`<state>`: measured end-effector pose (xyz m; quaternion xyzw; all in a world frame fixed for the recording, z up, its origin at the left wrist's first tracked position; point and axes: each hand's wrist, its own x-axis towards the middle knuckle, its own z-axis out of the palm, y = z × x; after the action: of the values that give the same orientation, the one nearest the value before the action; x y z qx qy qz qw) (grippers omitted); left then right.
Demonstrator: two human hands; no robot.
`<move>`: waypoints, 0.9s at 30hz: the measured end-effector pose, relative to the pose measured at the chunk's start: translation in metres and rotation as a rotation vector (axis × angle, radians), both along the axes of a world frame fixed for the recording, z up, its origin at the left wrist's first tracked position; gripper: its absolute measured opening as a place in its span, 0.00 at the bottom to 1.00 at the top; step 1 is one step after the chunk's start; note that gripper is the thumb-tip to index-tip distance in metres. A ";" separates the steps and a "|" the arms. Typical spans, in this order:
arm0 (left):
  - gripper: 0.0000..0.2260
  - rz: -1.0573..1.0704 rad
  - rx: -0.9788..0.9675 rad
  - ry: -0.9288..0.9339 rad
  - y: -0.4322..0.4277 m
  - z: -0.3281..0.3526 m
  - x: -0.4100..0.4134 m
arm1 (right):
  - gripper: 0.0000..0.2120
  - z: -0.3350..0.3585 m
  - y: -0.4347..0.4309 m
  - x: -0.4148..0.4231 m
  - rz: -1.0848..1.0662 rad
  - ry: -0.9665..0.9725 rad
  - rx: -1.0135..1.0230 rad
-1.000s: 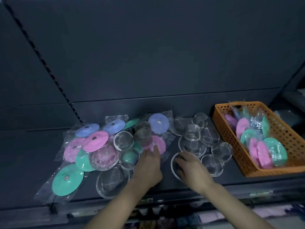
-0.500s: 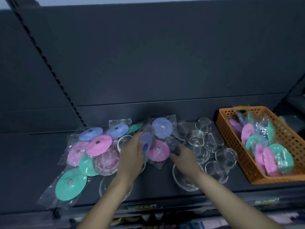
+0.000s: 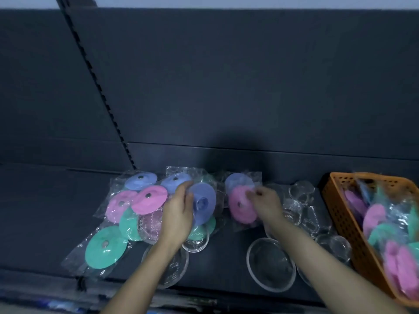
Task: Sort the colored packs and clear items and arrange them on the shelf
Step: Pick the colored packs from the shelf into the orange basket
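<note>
Biggest worry from here, I reckon: my left grip (image 3: 179,213) has its fingers curled round the blue pack (image 3: 204,201), tipped up on edge over the heap in the middle of the shelf (image 3: 45,223), and that slick crinkly wrapper could slip out or drag its neighbours onto the clear strainers (image 3: 271,265) by the front edge. My right grip (image 3: 266,203) is pinching the wrapper of the pink pack (image 3: 239,207) just beside it, nearer the back edge, so a hard tug might snag the second blue pack (image 3: 238,181) tucked behind. Packs look like flat pastel discs in clear bags, slightly blurred.
</note>
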<state>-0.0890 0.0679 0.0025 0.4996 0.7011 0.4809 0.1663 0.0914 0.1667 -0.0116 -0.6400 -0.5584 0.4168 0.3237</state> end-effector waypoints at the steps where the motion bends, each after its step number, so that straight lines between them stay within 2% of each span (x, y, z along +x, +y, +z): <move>1: 0.12 0.018 0.010 -0.032 0.001 0.001 -0.001 | 0.12 0.002 0.010 0.004 0.032 -0.133 0.077; 3: 0.12 0.056 0.021 -0.107 0.004 0.004 -0.004 | 0.10 0.003 0.029 0.011 0.075 -0.312 0.168; 4: 0.11 0.071 0.022 -0.157 0.005 0.005 -0.006 | 0.10 0.001 0.037 0.013 0.083 -0.338 0.164; 7: 0.11 0.132 0.000 -0.363 0.007 0.004 -0.012 | 0.14 -0.004 0.050 0.009 0.137 -0.244 0.012; 11: 0.19 0.207 -0.063 -0.494 0.009 0.001 -0.022 | 0.39 -0.017 0.049 0.000 0.277 -0.251 -0.065; 13: 0.15 0.228 -0.072 -0.585 0.007 0.001 -0.027 | 0.49 -0.023 0.047 -0.003 0.226 -0.198 -0.070; 15: 0.10 0.258 -0.062 -0.639 0.005 -0.001 -0.033 | 0.52 -0.024 0.047 -0.004 0.128 -0.189 -0.021; 16: 0.09 0.270 -0.064 -0.633 0.003 -0.001 -0.037 | 0.50 -0.024 0.048 -0.003 0.090 -0.177 -0.003; 18: 0.09 0.284 -0.060 -0.630 0.001 0.000 -0.047 | 0.40 -0.021 0.049 -0.003 0.046 -0.130 -0.019; 22: 0.08 0.351 -0.069 -0.572 0.001 -0.001 -0.074 | 0.24 -0.007 0.048 -0.002 0.107 -0.148 -0.130; 27: 0.13 0.417 -0.263 -0.280 0.007 -0.011 -0.106 | 0.15 0.005 0.041 -0.005 0.163 -0.178 -0.056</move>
<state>-0.1951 0.0748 -0.0084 0.2476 0.8153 0.4739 0.2222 0.0865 0.2081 -0.0062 -0.6359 -0.6233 0.3985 0.2198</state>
